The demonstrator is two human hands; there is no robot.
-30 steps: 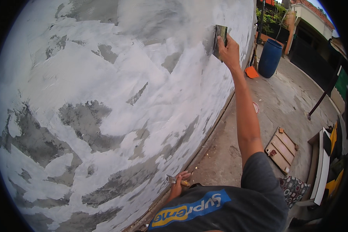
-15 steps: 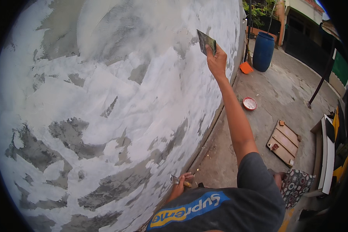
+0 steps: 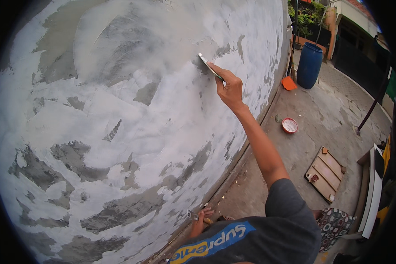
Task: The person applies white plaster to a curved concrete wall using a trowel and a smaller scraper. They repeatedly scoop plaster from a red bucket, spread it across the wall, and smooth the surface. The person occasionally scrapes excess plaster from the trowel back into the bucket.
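Note:
A grey wall point(image 3: 158, 132) smeared with patches of white putty fills the left and middle of the view. High on it, my right hand point(image 3: 229, 88) grips a flat, thin scraper point(image 3: 210, 66) between thumb and fingers. The scraper is seen nearly edge-on, its edge at the wall face, with a bit of white putty at the upper corner. Low down by the wall's foot, my left hand point(image 3: 202, 215) holds a putty knife point(image 3: 192, 215) with a metal blade and a wooden-looking handle; some of its fingers stretch out, and my shirt partly hides the arm.
On the concrete ground to the right lie a red bowl of white putty point(image 3: 290, 126), an orange dustpan point(image 3: 289, 83) and a wooden panel with slats point(image 3: 325, 174). A blue barrel point(image 3: 309, 66) stands farther off. A white-edged piece of furniture point(image 3: 370, 193) is at the right.
My right hand has moved left and slightly down, and the scraper has turned from showing its broad face to nearly edge-on at the wall. My left hand still holds the putty knife low down.

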